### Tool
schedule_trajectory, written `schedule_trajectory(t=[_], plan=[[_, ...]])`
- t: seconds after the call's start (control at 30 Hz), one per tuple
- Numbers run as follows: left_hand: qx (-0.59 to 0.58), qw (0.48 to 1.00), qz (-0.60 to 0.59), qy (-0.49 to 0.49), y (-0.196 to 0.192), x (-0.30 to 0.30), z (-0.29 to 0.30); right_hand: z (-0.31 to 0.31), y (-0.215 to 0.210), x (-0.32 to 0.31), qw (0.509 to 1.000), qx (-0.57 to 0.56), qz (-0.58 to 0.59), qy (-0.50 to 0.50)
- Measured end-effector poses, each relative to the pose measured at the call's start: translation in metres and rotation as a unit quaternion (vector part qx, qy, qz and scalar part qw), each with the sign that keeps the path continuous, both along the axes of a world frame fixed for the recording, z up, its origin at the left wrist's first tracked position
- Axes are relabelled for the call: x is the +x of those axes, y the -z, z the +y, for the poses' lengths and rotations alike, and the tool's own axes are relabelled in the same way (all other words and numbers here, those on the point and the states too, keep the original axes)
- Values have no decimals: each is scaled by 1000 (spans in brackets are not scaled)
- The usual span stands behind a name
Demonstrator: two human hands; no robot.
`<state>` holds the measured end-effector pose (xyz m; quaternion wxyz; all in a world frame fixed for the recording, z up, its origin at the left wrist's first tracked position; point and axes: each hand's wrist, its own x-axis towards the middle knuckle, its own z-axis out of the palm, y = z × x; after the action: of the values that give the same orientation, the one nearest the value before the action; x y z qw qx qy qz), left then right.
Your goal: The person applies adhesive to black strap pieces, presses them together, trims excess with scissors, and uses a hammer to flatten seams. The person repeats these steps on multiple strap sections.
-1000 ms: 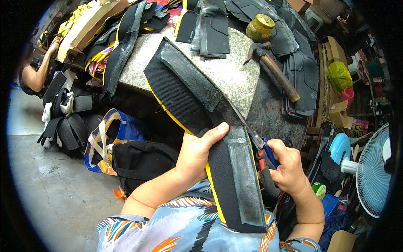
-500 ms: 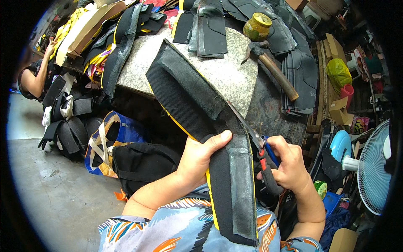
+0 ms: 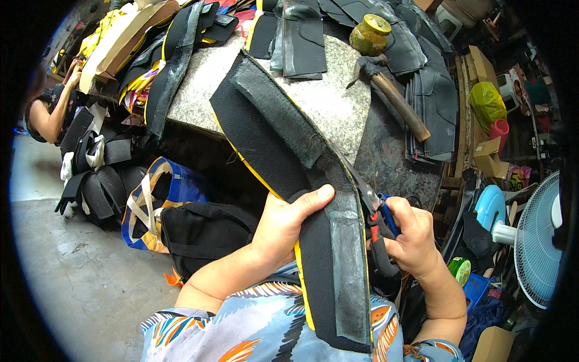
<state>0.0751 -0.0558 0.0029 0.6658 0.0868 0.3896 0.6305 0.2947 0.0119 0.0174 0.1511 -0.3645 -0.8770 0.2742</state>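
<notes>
A long, bent black fabric piece (image 3: 265, 139) with yellow edging stretches from the stone slab down to my lap. Shiny dark strips run along its face. My left hand (image 3: 289, 223) grips it near the bend, thumb on top and fingers hidden underneath. At its right edge, my right hand (image 3: 412, 235) is closed around the handles of a pair of scissors (image 3: 375, 223) with red, blue and black grips. The blades lie along the edge by the bend, pointing up and away; how far apart they stand is hard to see.
Beyond the piece, a pale stone slab (image 3: 332, 99) carries black cut pieces (image 3: 301, 51). A hammer (image 3: 398, 99) and a yellow-lidded jar (image 3: 370, 36) sit at its right. A fan (image 3: 537, 238) stands right; a blue bag (image 3: 181, 187) lies left. Another person's arm (image 3: 60, 111) shows far left.
The scissors and my right hand have shifted very slightly along the edge, with the handles a little closer together. My left hand keeps its hold on the fabric piece.
</notes>
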Motion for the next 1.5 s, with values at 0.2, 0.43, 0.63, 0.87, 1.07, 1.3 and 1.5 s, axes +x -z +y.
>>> schedule_trajectory(t=[0.2, 0.43, 0.63, 0.87, 1.07, 1.3, 1.5], plan=[[-26, 999, -23, -1, -1, -4, 2, 9, -8, 0, 959, -251, 115, 61], [6, 1000, 0, 2, 0, -3, 2, 7, -15, -1, 999, -20, -9, 28], [3, 1000, 31, -2, 3, -2, 0, 3, -9, -2, 1000, -24, 7, 14], [4, 1000, 19, -4, 1, -1, -1, 2, -8, -4, 996, -86, 28, -10], [-1, 999, 49, 1, -1, -6, -2, -2, -4, -4, 1000, -6, 13, -10], [-16, 999, 34, 10, 0, -6, -3, -9, 2, -6, 999, 44, 30, -1], [3, 1000, -8, 6, -1, -5, -1, 0, -9, -5, 997, -75, 23, 1]])
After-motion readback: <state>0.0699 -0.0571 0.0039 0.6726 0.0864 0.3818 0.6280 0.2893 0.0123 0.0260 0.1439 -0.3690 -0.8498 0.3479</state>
